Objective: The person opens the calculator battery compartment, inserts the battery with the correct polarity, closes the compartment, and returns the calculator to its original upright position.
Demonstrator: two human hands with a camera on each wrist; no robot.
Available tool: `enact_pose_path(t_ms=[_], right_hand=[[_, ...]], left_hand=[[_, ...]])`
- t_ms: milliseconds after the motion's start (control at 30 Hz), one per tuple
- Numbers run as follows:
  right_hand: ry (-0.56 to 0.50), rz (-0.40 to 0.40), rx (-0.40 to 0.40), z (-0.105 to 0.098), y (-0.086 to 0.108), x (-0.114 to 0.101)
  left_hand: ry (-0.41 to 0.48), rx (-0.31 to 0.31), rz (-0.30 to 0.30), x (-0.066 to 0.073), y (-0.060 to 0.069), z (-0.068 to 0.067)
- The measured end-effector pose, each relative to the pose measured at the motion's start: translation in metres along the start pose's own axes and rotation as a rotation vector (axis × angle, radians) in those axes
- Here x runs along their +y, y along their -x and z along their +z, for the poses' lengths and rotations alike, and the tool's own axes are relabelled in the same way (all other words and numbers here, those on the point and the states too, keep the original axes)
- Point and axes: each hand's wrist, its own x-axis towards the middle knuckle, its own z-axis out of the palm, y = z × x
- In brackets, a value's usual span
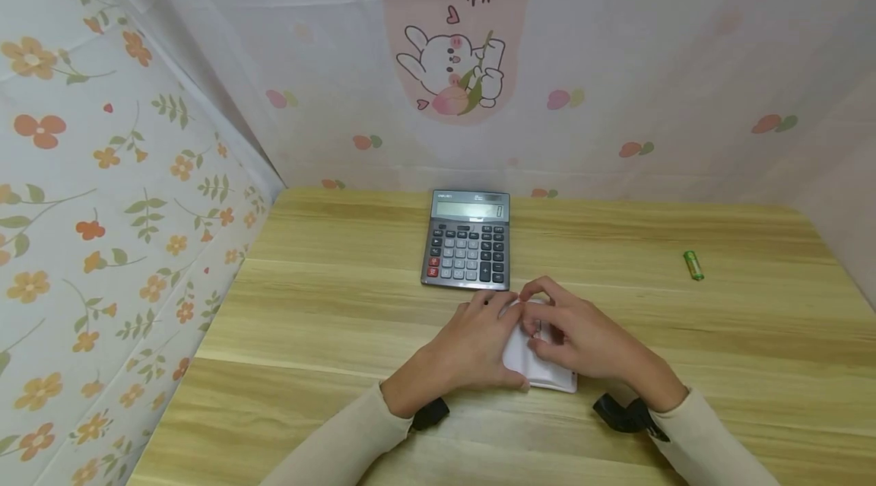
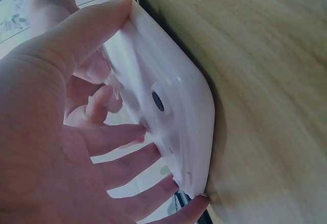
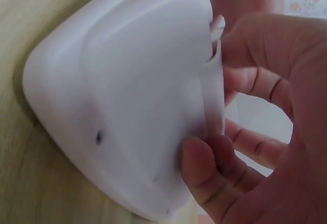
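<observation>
A pale pinkish-white plastic device point(image 1: 523, 360) lies on the wooden table, partly covered by both hands. The left hand point(image 1: 472, 341) grips its left side, the thumb at the near end and the fingers spread along the far end. In the left wrist view a dark oval spot shows on the side of the device point(image 2: 179, 91). The right hand point(image 1: 582, 334) is bent over the top, its thumb and fingers pinching a raised edge of the device point(image 3: 143, 81) in the right wrist view. What lies under those fingertips is partly hidden.
A grey calculator point(image 1: 465, 239) lies just beyond the left fingertips, its display showing 0. A green battery point(image 1: 693, 265) lies farther right on the table point(image 1: 308, 319). Patterned cloths hang behind and on the left.
</observation>
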Motion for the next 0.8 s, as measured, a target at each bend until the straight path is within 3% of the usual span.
enact_pose_path(t_ms=[500, 800], right_hand=[[-0.024, 0.051, -0.034, -0.015, 0.015, -0.004], [0.011, 0.010, -0.003, -0.015, 0.020, -0.007]], left_hand=[[-0.008, -0.001, -0.004, 0.000, 0.001, 0.000], [-0.004, -0.011, -0.005, -0.001, 0.001, 0.000]])
